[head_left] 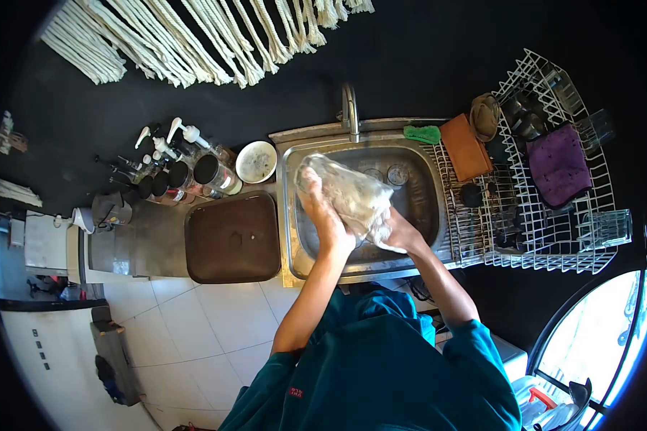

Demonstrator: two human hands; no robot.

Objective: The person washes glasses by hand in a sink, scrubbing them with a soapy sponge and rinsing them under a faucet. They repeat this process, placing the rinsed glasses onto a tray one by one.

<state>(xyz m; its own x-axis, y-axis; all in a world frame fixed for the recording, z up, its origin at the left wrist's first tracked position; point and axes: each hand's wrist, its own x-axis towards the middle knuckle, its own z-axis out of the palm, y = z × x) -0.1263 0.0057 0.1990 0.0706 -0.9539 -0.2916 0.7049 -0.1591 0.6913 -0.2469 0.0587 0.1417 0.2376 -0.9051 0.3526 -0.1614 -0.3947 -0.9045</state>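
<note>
Crinkled, translucent plastic, a bag or wrap [356, 195], is bunched between both hands over the stainless steel sink [417, 161]. The left hand [322, 208] presses its outer side with fingers curled; the right hand [402, 233] grips its lower edge, fingers mostly hidden. Beyond the right hand stands a white wire dish rack [546, 244] holding a purple cloth [557, 165]. No writing is legible.

A: What is the person wearing?
B: A dark teal top is covering the torso at six o'clock, its sleeves ending near the elbows; a small red mark is showing at its lower left.
</note>
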